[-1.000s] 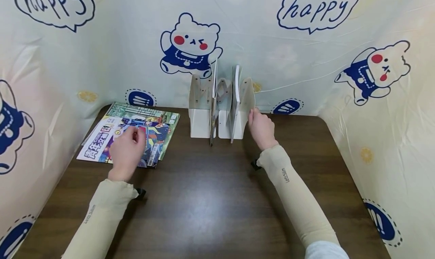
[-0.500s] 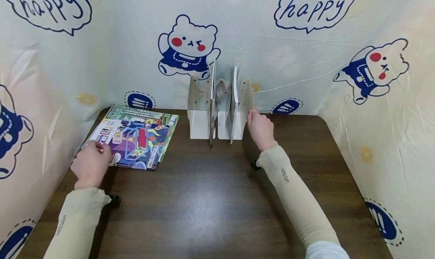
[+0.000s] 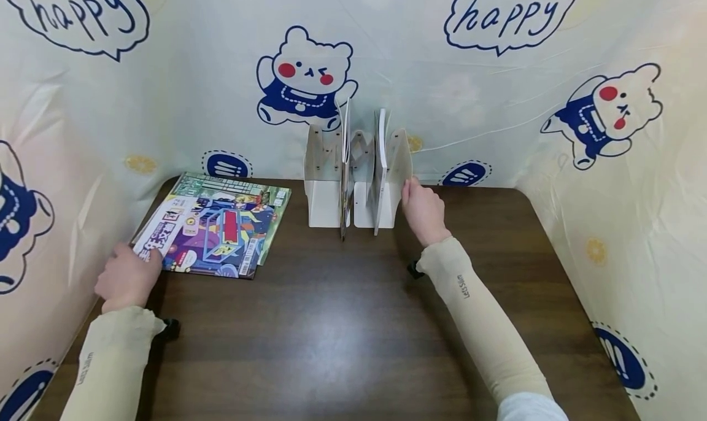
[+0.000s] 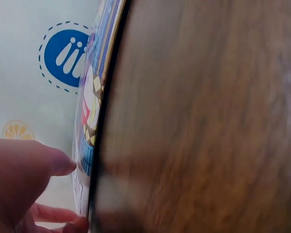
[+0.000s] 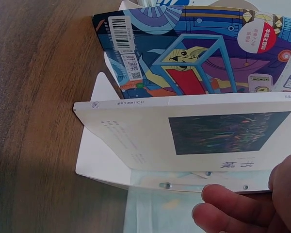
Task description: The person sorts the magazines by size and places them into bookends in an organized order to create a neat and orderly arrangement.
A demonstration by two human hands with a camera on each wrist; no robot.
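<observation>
My left hand (image 3: 128,278) is at the front left corner of a small stack of magazines lying flat. The top magazine (image 3: 221,234) has a colourful cover with a white strip. In the left wrist view, the thumb (image 4: 63,164) touches the cover near its edge, fingertips lie by the edge below, and a gap separates them. My right hand (image 3: 424,212) pinches the edge of the right side panel of a white bookend (image 3: 326,203). Upright inside stand a white-backed book (image 5: 136,131) and, left of it, a magazine (image 5: 194,53) with a barcode.
The dark wooden table (image 3: 331,323) has a patterned cloth (image 3: 431,71) hanging behind it and along both sides. A thin white cord (image 3: 486,134) runs across the cloth, right of the bookend.
My left hand has moved left and toward the front, from above the magazine stack to its front left corner, uncovering most of the cover. The right hand stays at the bookend.
</observation>
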